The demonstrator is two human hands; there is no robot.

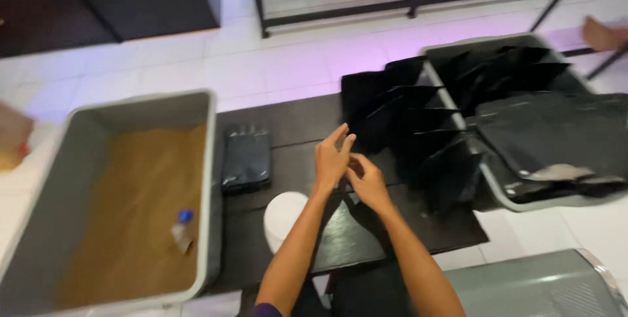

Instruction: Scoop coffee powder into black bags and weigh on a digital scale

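Centrally, left hand (331,160) and right hand (367,183) touch above the bench (294,121); fingers loosely spread, holding nothing discernible, near black pouches (418,127).

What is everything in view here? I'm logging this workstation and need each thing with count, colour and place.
Low table: one, black, centre.
Tub: one, grey, left of the table, holding brown granular fill.
Small bottle: one, clear with blue cap, lying in that fill.
Filled bag: one, black and glossy, on the table beside the tub.
Round container: one, white, near table edge.
Empty bags: a fanned stack, count unclear, black, right half of the table.
Second tub: one, grey, right, holding more black bags.
Metal rack: one, black, top.
Left hand: raised over the table, fingers spread.
Right hand: beside it, touching it.
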